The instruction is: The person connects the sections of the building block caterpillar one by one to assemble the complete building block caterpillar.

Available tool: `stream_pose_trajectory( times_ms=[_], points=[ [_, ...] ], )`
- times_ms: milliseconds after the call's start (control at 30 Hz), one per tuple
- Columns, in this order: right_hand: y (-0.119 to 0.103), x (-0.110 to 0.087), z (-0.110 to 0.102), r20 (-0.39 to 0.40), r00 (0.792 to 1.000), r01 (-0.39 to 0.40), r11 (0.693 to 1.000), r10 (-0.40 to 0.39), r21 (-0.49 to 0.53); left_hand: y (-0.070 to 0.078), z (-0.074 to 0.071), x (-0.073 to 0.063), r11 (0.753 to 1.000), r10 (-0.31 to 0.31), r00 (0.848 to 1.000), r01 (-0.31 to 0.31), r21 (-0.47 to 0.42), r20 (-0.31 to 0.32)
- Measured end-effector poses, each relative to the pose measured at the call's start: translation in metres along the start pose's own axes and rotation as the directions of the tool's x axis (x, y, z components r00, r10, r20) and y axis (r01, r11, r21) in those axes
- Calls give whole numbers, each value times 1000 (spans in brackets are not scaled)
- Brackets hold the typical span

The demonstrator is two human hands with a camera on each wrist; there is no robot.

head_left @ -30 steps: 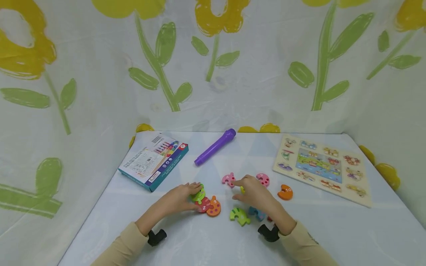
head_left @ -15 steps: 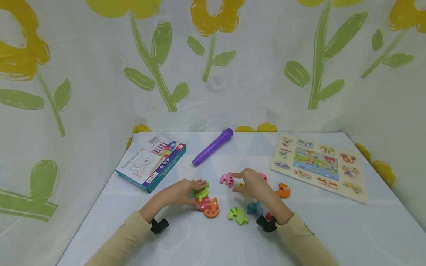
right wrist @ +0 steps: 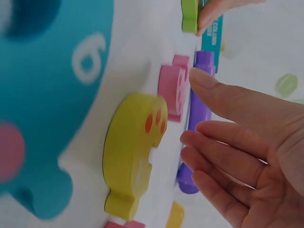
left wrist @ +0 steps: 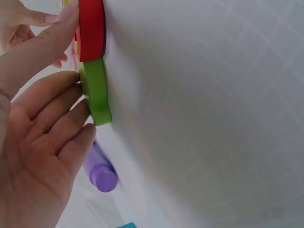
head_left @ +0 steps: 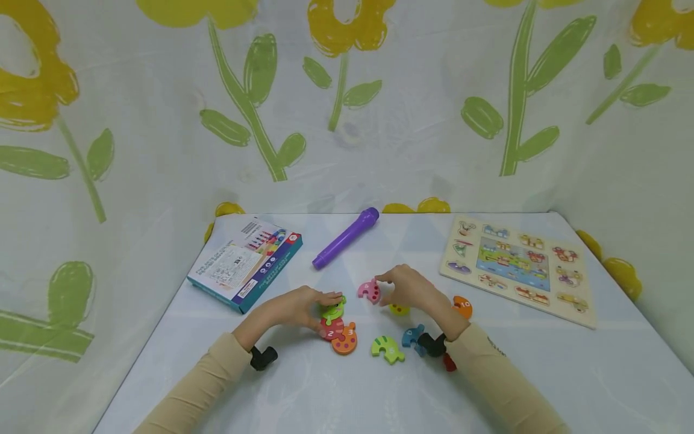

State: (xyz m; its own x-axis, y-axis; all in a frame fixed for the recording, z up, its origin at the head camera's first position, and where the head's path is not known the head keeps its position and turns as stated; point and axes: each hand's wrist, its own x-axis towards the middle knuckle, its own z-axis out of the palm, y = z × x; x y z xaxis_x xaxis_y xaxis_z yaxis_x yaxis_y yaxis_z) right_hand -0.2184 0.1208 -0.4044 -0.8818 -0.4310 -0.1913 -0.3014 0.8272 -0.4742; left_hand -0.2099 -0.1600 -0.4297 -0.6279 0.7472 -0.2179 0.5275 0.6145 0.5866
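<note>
So the main change over the last second is on the left side: the green caterpillar head [head_left: 333, 311] has swung round a bit, from up-left of the red 2 piece [head_left: 334, 331] to more or less straight above it, the two still touching. The orange 3 piece [head_left: 344, 344] has hardly budged and sits right against the red one. The left hand [head_left: 293, 308] stays on them, fingers relaxed against the green head and thumb on the red piece, more resting than clenching. The right hand [head_left: 413, 287] isn't grasping anything, thumb and fingers apart and loosely curved by the pink piece [head_left: 368, 290], which is in about the same spot as before; can't tell if a fingertip touches it. That hand has shifted though, so way more of the yellow piece [head_left: 399, 310] pokes out below it now, while the forearm covers part of the orange 10 piece [head_left: 463, 305]. The black wrist camera [head_left: 432, 344] now overlaps the blue piece [head_left: 412, 335]. The purple stick [head_left: 346, 239] hasn't moved, lying further back on the table [head_left: 303, 398].
</note>
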Motion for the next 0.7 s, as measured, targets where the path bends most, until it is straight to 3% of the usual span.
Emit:
stream_pose_trajectory(
  times_ms=[467,700],
  points=[
    [0,18,6,47,998,-31,999,32,-22,-8,3,-4,999,23,998,-24,-32,-51],
    [-5,19,10,29,999,-35,998,37,-45,-7,5,-4,998,-8,998,5,-57,-58]
  ],
)
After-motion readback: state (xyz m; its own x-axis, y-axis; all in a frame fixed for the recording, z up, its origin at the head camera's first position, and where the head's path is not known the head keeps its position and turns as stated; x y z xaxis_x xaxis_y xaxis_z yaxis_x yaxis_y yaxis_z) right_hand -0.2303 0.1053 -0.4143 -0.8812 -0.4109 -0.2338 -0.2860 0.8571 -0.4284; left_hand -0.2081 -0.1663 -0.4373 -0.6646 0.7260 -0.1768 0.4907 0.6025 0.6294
